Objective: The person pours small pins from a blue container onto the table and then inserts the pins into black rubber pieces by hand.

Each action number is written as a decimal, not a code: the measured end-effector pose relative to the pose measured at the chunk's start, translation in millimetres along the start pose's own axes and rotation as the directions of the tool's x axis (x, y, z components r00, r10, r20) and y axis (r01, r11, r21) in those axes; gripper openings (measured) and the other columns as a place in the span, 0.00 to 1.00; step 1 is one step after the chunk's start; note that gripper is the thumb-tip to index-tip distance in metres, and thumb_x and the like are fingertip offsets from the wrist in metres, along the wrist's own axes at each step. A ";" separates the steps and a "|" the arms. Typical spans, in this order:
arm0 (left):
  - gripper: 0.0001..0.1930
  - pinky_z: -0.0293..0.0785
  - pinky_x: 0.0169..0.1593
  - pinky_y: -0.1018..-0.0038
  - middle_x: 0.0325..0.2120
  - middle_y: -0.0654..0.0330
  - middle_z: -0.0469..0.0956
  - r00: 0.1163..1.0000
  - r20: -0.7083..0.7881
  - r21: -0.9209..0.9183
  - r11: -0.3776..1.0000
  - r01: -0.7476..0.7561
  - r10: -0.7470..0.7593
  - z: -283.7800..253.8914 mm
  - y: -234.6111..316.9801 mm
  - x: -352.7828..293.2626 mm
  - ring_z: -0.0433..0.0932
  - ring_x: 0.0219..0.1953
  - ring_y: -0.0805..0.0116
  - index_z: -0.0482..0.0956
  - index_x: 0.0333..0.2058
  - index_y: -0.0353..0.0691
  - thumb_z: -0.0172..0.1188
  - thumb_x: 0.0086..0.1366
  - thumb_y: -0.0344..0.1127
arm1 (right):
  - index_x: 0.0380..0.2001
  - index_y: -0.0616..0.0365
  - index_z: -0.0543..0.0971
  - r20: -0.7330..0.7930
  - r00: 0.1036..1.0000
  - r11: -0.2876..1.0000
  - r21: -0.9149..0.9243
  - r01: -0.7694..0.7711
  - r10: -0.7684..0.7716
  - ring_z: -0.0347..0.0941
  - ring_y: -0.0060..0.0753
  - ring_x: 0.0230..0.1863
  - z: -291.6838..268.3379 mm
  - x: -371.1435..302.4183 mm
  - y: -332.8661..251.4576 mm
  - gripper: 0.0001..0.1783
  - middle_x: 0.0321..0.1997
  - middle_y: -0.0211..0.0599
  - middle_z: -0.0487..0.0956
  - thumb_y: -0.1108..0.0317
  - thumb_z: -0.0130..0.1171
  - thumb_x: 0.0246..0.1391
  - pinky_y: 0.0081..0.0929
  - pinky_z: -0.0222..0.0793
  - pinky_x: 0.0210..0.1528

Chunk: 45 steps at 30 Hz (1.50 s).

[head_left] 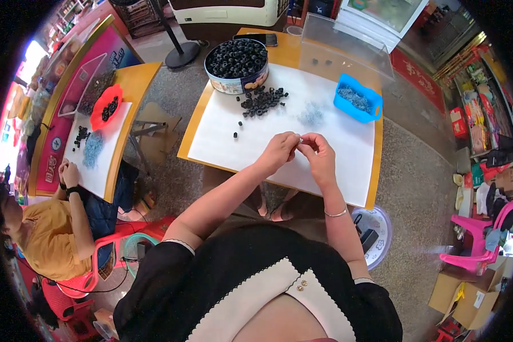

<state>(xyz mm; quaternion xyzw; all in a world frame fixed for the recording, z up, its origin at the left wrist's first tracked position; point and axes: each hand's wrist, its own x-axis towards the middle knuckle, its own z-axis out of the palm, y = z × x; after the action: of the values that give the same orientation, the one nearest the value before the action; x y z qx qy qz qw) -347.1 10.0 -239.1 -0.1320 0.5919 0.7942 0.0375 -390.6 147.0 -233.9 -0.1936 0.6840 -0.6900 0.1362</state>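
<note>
Above the near part of a white-covered table, my left hand and my right hand meet with fingertips pinched together. Whatever small piece lies between them is too tiny and covered to name. Beyond my left hand, small black ring-like parts lie in a loose heap, with a few strays nearer me. Behind the heap stands a round tin filled with the same black parts. A thin scatter of tiny pale-blue pieces is just past my right hand. More of these fill a blue plastic tray at the right.
A clear plastic panel stands at the table's far right, and a dark phone-like object lies at the back. To the left, a person in a yellow shirt sits at another table with a red tray. A basin stands right of my legs.
</note>
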 end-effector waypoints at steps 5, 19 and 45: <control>0.13 0.53 0.19 0.81 0.16 0.69 0.61 0.996 -0.054 0.154 0.986 -0.058 0.067 -2.6 0.9 0.5 0.58 0.16 0.80 0.70 0.27 0.39 0.47 0.67 0.41 | 0.34 0.61 0.76 -0.076 0.994 0.993 -0.094 0.065 -0.072 0.71 0.19 0.34 5.8 -2.9 8.8 0.06 0.31 0.30 0.77 0.74 0.59 0.51 0.19 0.68 0.39; 0.12 0.53 0.22 0.82 0.20 0.68 0.64 0.992 0.124 -0.174 0.985 0.014 0.008 -7.3 -1.4 -3.2 0.60 0.19 0.80 0.71 0.29 0.41 0.48 0.68 0.41 | 0.31 0.61 0.72 -0.072 0.997 0.991 -0.130 0.000 -0.010 0.66 0.20 0.26 2.7 2.0 10.4 0.09 0.25 0.29 0.73 0.66 0.51 0.58 0.20 0.65 0.31; 0.10 0.59 0.22 0.77 0.20 0.61 0.68 0.975 0.191 -0.196 0.969 0.149 -0.111 -24.7 -9.7 7.5 0.64 0.18 0.72 0.73 0.29 0.38 0.49 0.65 0.37 | 0.33 0.61 0.73 -0.062 0.997 0.999 -0.019 -0.043 0.042 0.69 0.20 0.33 -4.4 6.2 5.7 0.03 0.29 0.29 0.75 0.75 0.51 0.55 0.18 0.66 0.40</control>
<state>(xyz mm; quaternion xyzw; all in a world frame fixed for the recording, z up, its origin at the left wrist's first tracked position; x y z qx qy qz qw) -348.2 -11.3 -256.6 -0.1021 0.4892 0.8566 0.1285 -398.5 147.9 -239.0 -0.1589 0.6988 -0.6857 0.1278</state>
